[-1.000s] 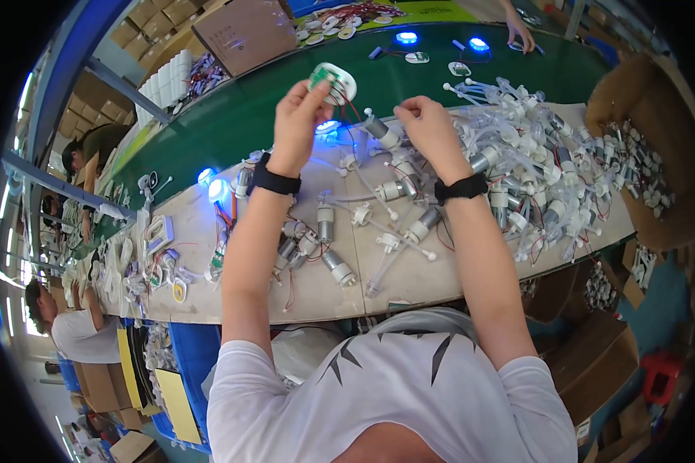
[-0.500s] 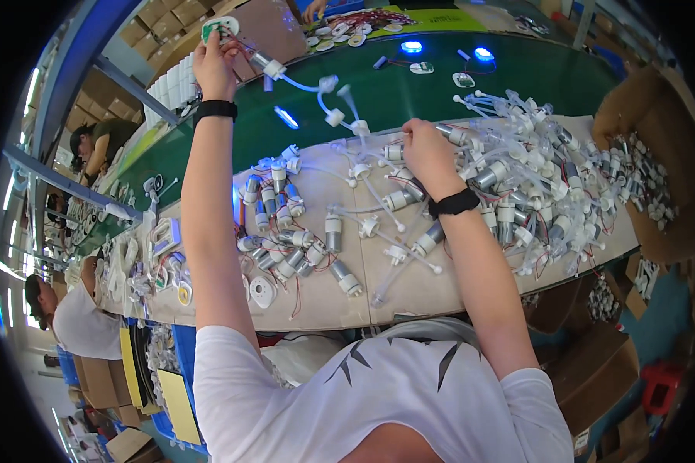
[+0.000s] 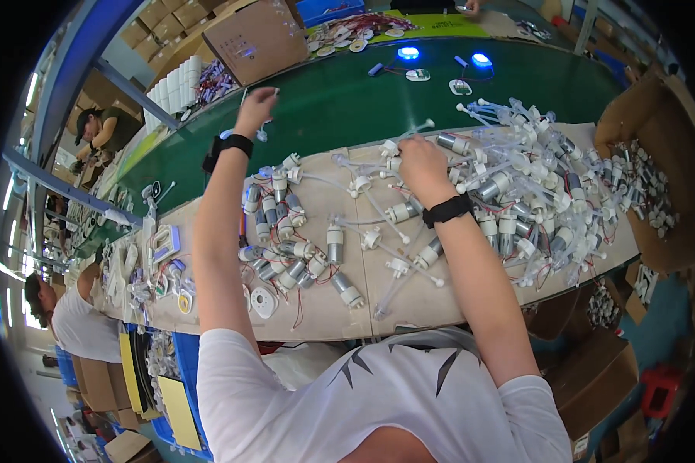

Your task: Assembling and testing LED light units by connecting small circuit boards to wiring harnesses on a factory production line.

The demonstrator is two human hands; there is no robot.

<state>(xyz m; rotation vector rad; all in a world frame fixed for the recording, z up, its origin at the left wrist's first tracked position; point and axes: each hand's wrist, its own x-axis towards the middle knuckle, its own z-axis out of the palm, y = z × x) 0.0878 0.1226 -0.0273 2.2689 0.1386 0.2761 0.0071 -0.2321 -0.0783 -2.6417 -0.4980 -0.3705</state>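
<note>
Over the green belt (image 3: 324, 100), my left hand (image 3: 256, 113) is raised with its fingers bent and somewhat blurred. A thin pale edge shows beside its fingers, and whitish translucent parts (image 3: 262, 131) show by its wrist; whether the hand holds them I cannot tell. My right hand (image 3: 423, 166) is closed at the far edge of the cardboard-covered table, its fingertips on a small motor with a white cap (image 3: 391, 150). A clear tube (image 3: 417, 128) sticks up beyond those fingers. Left of it lie several silver motors (image 3: 278, 202) with white caps and red wires.
A large heap of capped motors and clear tubes (image 3: 533, 181) covers the table's right. Two blue lights (image 3: 409, 53) glow on the belt, wired to small boards. A cardboard box (image 3: 256, 42) stands beyond the belt; a larger carton (image 3: 656, 154) is at right. Other people work at left.
My left hand has come down and toward me; the white oval piece with a green board is no longer plainly visible in it. My right hand has drawn slightly nearer.
</note>
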